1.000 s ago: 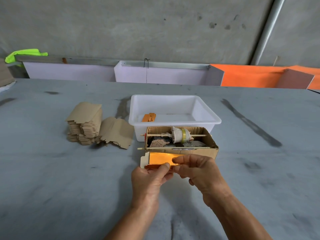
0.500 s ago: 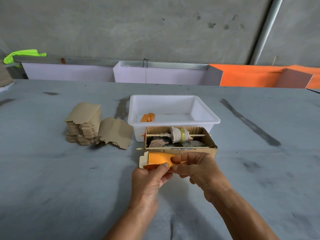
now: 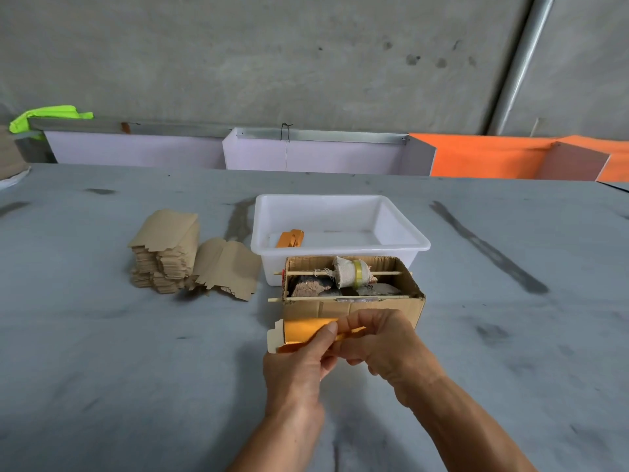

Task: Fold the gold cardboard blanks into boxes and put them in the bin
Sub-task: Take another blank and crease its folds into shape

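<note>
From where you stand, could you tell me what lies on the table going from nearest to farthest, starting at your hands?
Left hand and right hand holding the gold blank → brown cardboard box with sticks across it → white bin with one gold piece inside.

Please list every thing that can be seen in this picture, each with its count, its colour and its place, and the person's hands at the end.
Gold cardboard blank: one, gold with pale flaps, held above the table, part folded.
White plastic bin: one, table centre.
Folded gold box: one, orange-gold, inside the bin, left.
Stack of flat blanks: one, brown side up, left of the bin; loose blanks lean beside it.
Brown corrugated carton: one, before the bin, open; sticks, spool, scraps inside.
Grey table: one.
Left hand: pinches the blank.
Right hand: grips the blank's right end.
</note>
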